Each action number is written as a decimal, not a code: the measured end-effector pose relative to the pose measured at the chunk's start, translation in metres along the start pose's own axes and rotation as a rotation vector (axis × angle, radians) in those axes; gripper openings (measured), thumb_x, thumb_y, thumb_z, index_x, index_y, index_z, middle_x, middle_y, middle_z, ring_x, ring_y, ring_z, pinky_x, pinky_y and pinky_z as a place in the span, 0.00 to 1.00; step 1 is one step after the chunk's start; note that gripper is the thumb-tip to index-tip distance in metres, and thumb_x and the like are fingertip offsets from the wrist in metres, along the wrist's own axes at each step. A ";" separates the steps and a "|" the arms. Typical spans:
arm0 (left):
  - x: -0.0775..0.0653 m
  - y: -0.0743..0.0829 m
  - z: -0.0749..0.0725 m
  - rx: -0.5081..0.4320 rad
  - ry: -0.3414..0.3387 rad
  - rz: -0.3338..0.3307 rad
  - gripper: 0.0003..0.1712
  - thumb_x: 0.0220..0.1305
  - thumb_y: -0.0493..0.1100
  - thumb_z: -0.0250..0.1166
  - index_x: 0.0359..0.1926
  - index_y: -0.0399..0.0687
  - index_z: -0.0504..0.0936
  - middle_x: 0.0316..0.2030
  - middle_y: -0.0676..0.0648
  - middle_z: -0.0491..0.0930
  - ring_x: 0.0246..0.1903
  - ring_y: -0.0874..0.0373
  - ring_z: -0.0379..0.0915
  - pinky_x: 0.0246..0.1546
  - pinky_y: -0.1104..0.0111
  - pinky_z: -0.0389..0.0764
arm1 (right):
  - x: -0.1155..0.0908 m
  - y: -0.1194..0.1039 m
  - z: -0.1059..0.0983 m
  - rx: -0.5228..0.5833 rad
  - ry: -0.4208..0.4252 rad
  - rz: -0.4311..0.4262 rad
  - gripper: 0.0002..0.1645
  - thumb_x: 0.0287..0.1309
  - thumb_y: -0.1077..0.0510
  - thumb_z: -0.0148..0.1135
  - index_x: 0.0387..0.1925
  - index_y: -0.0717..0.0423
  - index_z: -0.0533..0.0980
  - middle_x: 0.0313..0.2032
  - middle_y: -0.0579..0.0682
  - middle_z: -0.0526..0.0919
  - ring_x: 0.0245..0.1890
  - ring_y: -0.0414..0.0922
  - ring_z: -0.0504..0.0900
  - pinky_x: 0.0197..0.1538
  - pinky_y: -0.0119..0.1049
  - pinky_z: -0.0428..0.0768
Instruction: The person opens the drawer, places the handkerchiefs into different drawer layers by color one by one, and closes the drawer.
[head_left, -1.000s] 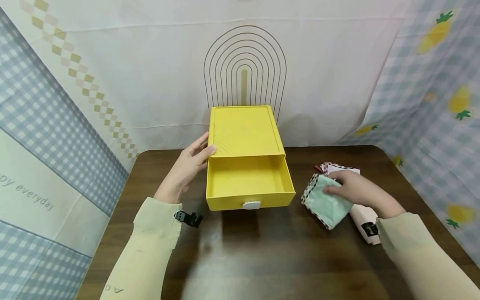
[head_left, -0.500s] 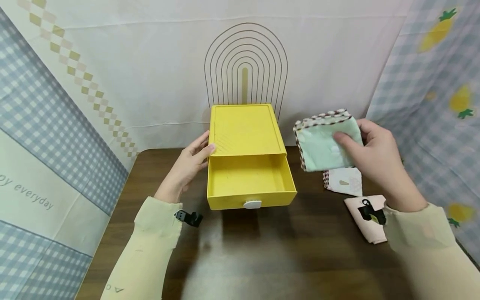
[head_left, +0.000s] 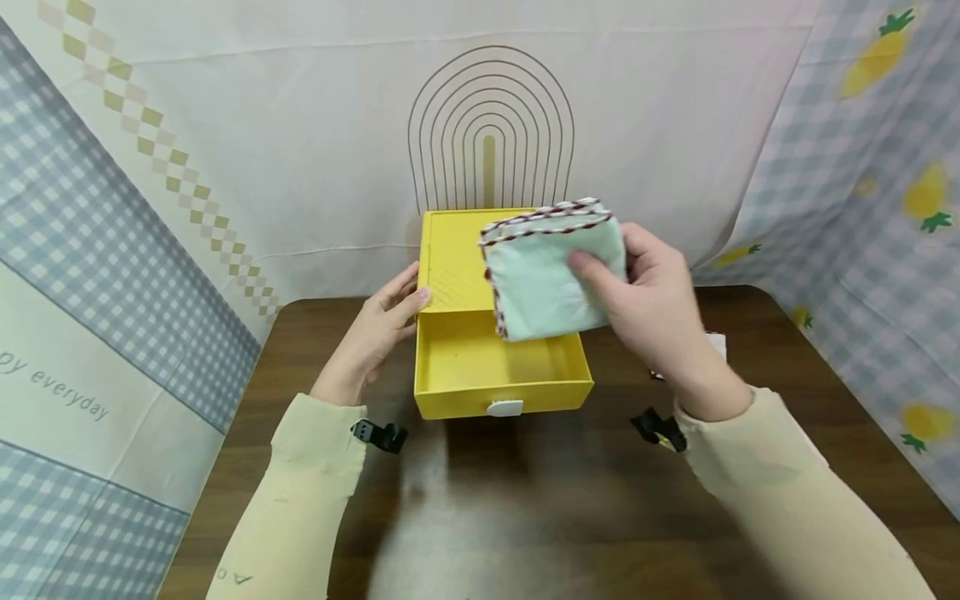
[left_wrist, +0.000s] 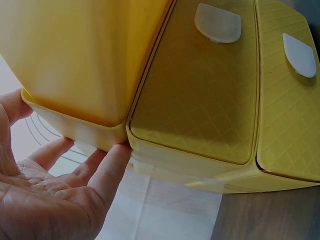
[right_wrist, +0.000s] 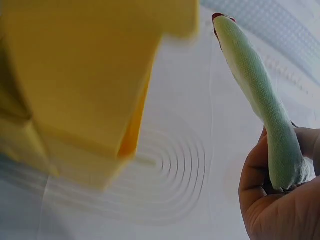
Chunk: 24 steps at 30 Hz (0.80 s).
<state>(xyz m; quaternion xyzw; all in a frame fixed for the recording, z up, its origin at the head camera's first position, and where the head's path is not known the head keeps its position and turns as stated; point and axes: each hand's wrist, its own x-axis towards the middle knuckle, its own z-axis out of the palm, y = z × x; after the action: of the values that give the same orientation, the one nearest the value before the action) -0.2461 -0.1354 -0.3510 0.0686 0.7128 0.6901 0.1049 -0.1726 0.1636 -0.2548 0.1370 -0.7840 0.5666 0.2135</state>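
My right hand (head_left: 663, 304) pinches a folded mint-green cloth (head_left: 543, 287) with dark-and-white striped edging, thumb on its near face. The cloth hangs in the air over the yellow drawer cabinet (head_left: 453, 262), overlapping its top and the pulled-out top drawer (head_left: 457, 402) in the head view. Edge-on, the green cloth (right_wrist: 250, 70) appears as a thick fold in the right wrist view. My left hand (head_left: 375, 333) holds the cabinet's left front corner, thumb over the top. In the left wrist view its fingertips (left_wrist: 117, 150) press the cabinet's side.
A white cloth (head_left: 717, 343) lies on the brown table (head_left: 570, 517), mostly hidden behind my right forearm. Below the pulled-out drawer are two closed drawers (left_wrist: 200, 90) with white pull tabs. A patterned curtain (head_left: 315, 150) stands close behind the cabinet.
My right hand has lifted the mint-green cloth off the table and carried it left over the drawer. The pink cloth is now hidden by the right arm. My left hand stays put.
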 end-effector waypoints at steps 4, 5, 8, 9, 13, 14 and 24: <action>0.002 0.000 0.002 -0.007 0.001 -0.003 0.37 0.69 0.57 0.63 0.75 0.70 0.60 0.73 0.51 0.59 0.68 0.55 0.61 0.66 0.52 0.68 | -0.001 -0.002 0.023 0.048 -0.080 0.000 0.13 0.61 0.54 0.70 0.41 0.59 0.81 0.31 0.53 0.83 0.27 0.47 0.82 0.28 0.35 0.83; 0.002 -0.001 0.002 -0.009 0.000 -0.004 0.37 0.70 0.56 0.62 0.75 0.69 0.60 0.74 0.51 0.59 0.68 0.54 0.61 0.66 0.52 0.68 | -0.002 -0.001 0.029 0.068 -0.105 0.012 0.13 0.61 0.54 0.70 0.41 0.59 0.81 0.32 0.53 0.83 0.27 0.48 0.82 0.28 0.37 0.84; 0.003 -0.001 0.003 -0.025 0.001 -0.004 0.34 0.73 0.51 0.60 0.75 0.69 0.60 0.73 0.51 0.60 0.69 0.55 0.61 0.67 0.51 0.67 | -0.004 0.005 0.043 0.094 -0.174 0.064 0.13 0.62 0.52 0.69 0.41 0.57 0.80 0.33 0.54 0.83 0.28 0.49 0.84 0.28 0.41 0.85; 0.003 -0.001 0.003 -0.030 0.000 -0.003 0.33 0.74 0.50 0.59 0.75 0.69 0.60 0.73 0.51 0.60 0.69 0.55 0.61 0.66 0.52 0.67 | -0.005 0.008 0.047 0.091 -0.199 0.086 0.12 0.62 0.52 0.69 0.41 0.57 0.80 0.33 0.53 0.83 0.28 0.49 0.84 0.28 0.42 0.86; 0.003 -0.001 0.004 -0.025 0.002 -0.001 0.33 0.74 0.52 0.58 0.75 0.70 0.60 0.73 0.53 0.61 0.69 0.57 0.61 0.66 0.53 0.68 | -0.008 0.020 0.057 -0.019 -0.274 0.147 0.10 0.63 0.52 0.67 0.39 0.54 0.80 0.30 0.51 0.84 0.27 0.47 0.83 0.27 0.40 0.84; 0.003 -0.001 0.004 -0.021 0.003 0.000 0.33 0.73 0.53 0.59 0.75 0.71 0.60 0.73 0.53 0.61 0.69 0.57 0.60 0.66 0.53 0.68 | -0.008 0.021 0.058 -0.050 -0.290 0.157 0.10 0.63 0.52 0.67 0.38 0.54 0.79 0.29 0.51 0.83 0.26 0.46 0.82 0.26 0.39 0.84; 0.000 0.000 0.001 -0.006 0.003 -0.002 0.37 0.69 0.57 0.63 0.75 0.72 0.60 0.74 0.51 0.59 0.69 0.56 0.60 0.66 0.53 0.68 | -0.011 0.026 0.060 -0.314 -0.424 0.215 0.16 0.64 0.49 0.65 0.29 0.54 0.72 0.21 0.49 0.73 0.19 0.44 0.71 0.25 0.38 0.73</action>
<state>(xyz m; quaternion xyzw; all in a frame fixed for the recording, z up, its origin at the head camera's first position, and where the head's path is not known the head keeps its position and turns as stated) -0.2453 -0.1344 -0.3510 0.0666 0.7108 0.6923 0.1046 -0.1862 0.1148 -0.2981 0.1338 -0.8993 0.4163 0.0018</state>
